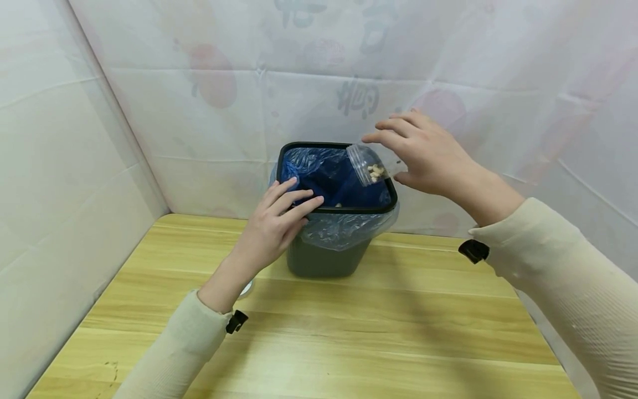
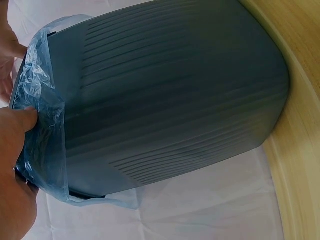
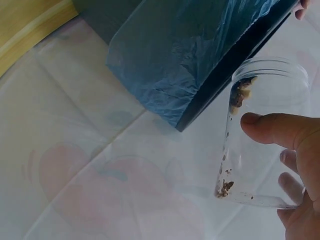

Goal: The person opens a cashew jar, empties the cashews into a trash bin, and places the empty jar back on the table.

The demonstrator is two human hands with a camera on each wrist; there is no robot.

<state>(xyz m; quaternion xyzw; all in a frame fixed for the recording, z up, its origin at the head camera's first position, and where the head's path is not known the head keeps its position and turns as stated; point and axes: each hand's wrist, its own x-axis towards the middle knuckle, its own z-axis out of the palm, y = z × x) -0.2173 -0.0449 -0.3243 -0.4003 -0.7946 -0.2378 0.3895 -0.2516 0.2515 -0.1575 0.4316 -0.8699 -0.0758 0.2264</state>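
Observation:
My right hand (image 1: 423, 152) holds a clear plastic jar (image 3: 265, 165), tipped on its side with its open mouth over the right part of the trash bin (image 1: 324, 260). Pale and brown bits (image 1: 376, 172) lie inside the jar near its mouth, and brown crumbs (image 3: 225, 188) cling farther down its wall. At the bin's near left edge, my left hand (image 1: 271, 221) grips the black rim (image 1: 349, 210), thumb outside and fingers reaching over. A translucent blue bag (image 2: 42, 130) lines the bin and folds down over its outside. A few pale bits show inside it.
The bin stands at the back of a wooden table (image 1: 319, 343), close to a printed white cloth wall (image 1: 229, 122). A white round object (image 1: 246, 289) lies on the table, partly hidden by my left wrist. Another cloth wall (image 1: 60, 194) runs along the left.

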